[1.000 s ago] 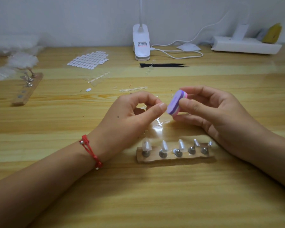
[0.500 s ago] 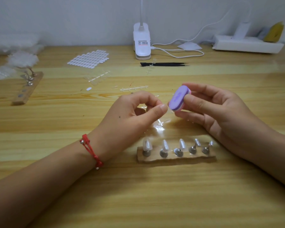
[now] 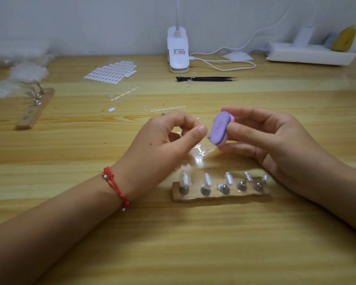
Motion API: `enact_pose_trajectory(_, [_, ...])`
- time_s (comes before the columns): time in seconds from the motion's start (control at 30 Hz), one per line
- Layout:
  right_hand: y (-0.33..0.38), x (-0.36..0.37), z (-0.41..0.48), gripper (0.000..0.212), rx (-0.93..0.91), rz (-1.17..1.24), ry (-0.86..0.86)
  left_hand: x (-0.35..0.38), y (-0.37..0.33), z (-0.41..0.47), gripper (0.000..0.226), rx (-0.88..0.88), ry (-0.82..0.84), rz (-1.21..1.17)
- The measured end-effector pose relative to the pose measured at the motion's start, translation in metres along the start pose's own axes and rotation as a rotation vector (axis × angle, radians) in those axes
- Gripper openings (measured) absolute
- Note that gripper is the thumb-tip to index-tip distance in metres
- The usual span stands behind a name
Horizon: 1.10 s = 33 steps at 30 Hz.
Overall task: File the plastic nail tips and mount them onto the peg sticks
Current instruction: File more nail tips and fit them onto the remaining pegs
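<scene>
Two hands meet mid-frame: your left hand (image 3: 164, 145) pinches what seems a tiny nail tip, your right hand (image 3: 271, 140) grips the purple file (image 3: 219, 128), and hard rubbing could flick it away.

Mid-frame I see the right hand (image 3: 275, 140) gripping a purple buffer block (image 3: 219, 128) between thumb and fingers, just beside the left hand (image 3: 169, 140). That hand's thumb and forefinger are pinched together, and I cannot make out anything between them. Below them on the worktop (image 3: 193, 243) lies a wooden peg block (image 3: 222, 197) with five pegs carrying clear nail tips (image 3: 185, 178). A second peg block (image 3: 36, 112) sits at the upper left, and black tweezers (image 3: 206, 79) lie at the upper centre.
</scene>
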State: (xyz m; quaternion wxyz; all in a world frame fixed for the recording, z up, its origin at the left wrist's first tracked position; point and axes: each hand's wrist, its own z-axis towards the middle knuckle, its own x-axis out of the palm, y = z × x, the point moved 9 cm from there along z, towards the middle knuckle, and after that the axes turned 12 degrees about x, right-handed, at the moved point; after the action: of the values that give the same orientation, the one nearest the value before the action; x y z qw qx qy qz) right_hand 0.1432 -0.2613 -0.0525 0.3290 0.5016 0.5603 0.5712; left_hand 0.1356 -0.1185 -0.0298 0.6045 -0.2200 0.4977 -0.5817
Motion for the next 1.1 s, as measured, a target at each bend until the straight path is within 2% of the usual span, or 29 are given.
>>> enact_pose_trajectory(0.07, [0.0, -0.002, 0.0, 0.025, 0.002, 0.039, -0.007, 0.0, -0.001, 0.0, 0.015, 0.005, -0.007, 0.0])
enact_pose_trajectory(0.2, [-0.001, 0.005, -0.002, 0.03, 0.008, -0.046, 0.024, -0.002, 0.001, 0.0, 0.014, 0.005, -0.022, 0.007])
enact_pose_trajectory(0.33, [0.0, -0.004, 0.001, 0.023, 0.024, 0.067, -0.013, 0.003, -0.001, -0.001, 0.014, 0.007, 0.012, 0.005])
enact_pose_trajectory(0.47, [-0.001, 0.003, -0.001, 0.031, 0.02, -0.026, 0.017, -0.005, 0.0, 0.0, 0.017, -0.003, -0.059, -0.011])
enact_pose_trajectory(0.67, [-0.001, 0.0, 0.0, 0.028, 0.033, 0.006, 0.013, 0.001, 0.0, 0.0, 0.016, 0.004, 0.007, 0.006])
enact_pose_trajectory(0.77, [-0.001, 0.0, 0.001, 0.026, 0.033, 0.012, 0.019, 0.0, -0.001, 0.0, 0.016, 0.013, -0.013, -0.002])
enact_pose_trajectory(0.9, [-0.003, 0.007, -0.002, 0.036, 0.027, -0.09, 0.052, -0.003, -0.001, 0.0, 0.017, 0.016, -0.033, -0.005])
enact_pose_trajectory(1.1, [-0.001, 0.0, 0.0, 0.031, 0.002, -0.017, 0.02, -0.001, -0.002, 0.0, 0.016, 0.02, -0.01, 0.005])
